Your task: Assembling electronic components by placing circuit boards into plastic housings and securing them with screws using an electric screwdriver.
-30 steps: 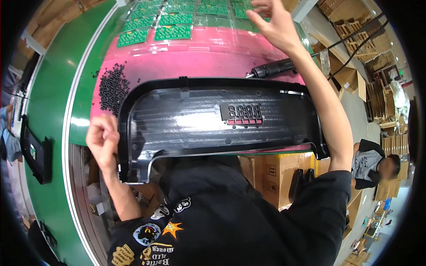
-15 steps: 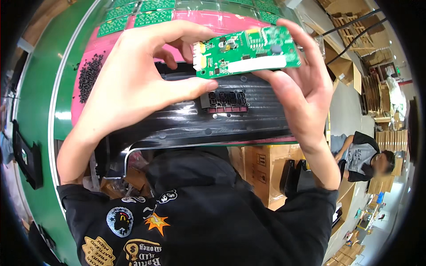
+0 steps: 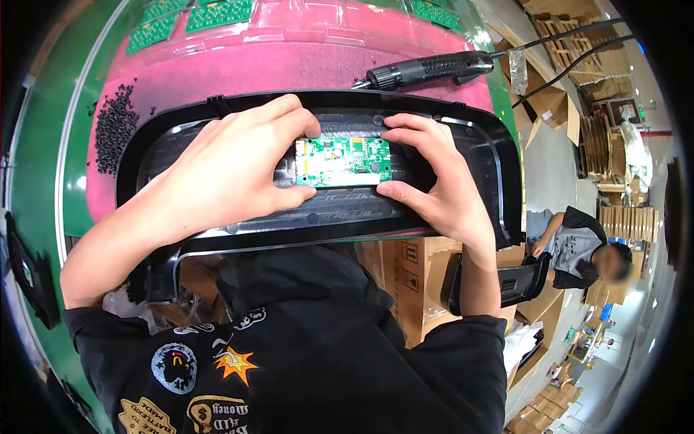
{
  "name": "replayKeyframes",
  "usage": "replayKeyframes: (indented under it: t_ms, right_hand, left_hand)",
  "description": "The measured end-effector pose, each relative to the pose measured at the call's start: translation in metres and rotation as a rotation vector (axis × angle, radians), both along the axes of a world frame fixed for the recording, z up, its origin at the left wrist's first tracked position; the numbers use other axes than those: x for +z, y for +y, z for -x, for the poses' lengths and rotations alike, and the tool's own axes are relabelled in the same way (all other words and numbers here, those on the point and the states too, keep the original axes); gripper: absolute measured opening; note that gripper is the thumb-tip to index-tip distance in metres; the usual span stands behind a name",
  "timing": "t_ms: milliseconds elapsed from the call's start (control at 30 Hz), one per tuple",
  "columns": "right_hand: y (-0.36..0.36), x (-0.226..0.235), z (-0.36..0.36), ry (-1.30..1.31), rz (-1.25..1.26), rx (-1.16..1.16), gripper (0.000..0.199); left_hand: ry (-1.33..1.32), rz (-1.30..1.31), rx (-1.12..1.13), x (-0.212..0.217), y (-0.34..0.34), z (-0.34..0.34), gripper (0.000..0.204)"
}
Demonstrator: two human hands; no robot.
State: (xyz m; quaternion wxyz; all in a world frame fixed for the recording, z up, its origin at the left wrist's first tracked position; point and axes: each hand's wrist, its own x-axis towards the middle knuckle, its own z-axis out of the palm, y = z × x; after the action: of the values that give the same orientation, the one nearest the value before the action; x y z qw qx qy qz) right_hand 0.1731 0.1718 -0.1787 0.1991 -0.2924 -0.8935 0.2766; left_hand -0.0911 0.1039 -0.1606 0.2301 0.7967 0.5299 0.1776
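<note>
A green circuit board [image 3: 347, 163] with white connectors at its left end lies level over the middle of a long black plastic housing [image 3: 340, 211]. My left hand [image 3: 242, 163] grips the board's left end, thumb at the near corner and fingers at the far one. At the other end, my right hand [image 3: 441, 181] pinches the board between thumb and forefinger. Beneath the board, the digit display part is hidden. Whether the board rests fully on the housing floor I cannot tell.
Beyond the housing an electric screwdriver [image 3: 430, 70] lies on the pink mat [image 3: 289, 66], its cable running right. Loose black screws [image 3: 116, 134] are heaped at left. More green boards [image 3: 217, 14] sit at the back. A cardboard box [image 3: 416, 278] and another person [image 3: 578, 242] are at right.
Both hands have lowered the circuit board from above into the housing, turning it level. The digit display visible before is now covered. The screwdriver has come into view.
</note>
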Motion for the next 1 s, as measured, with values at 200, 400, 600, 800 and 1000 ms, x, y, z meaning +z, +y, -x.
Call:
replayKeyframes:
  t_ms: [200, 400, 600, 800, 1000]
  right_hand:
    - [0.0, 0.001, 0.0, -0.026, -0.007, -0.002, 0.05]
    - [-0.002, 0.002, 0.001, -0.029, -0.011, -0.016, 0.05]
    - [-0.001, 0.001, 0.005, -0.044, -0.025, -0.021, 0.05]
    - [-0.01, 0.007, 0.008, 0.065, 0.13, -0.185, 0.08]
    - [0.013, 0.022, -0.021, 0.312, -0.083, -0.365, 0.041]
  left_hand:
    - [0.032, 0.057, 0.025, 0.002, 0.001, -0.003, 0.05]
    - [0.036, 0.055, 0.02, 0.002, 0.001, -0.002, 0.051]
    - [0.044, -0.034, -0.016, -0.003, -0.003, 0.005, 0.052]
    - [-0.063, 0.033, 0.025, 0.028, -0.008, 0.017, 0.06]
    - [0.139, -0.414, 0.524, 0.043, -0.041, 0.099, 0.02]
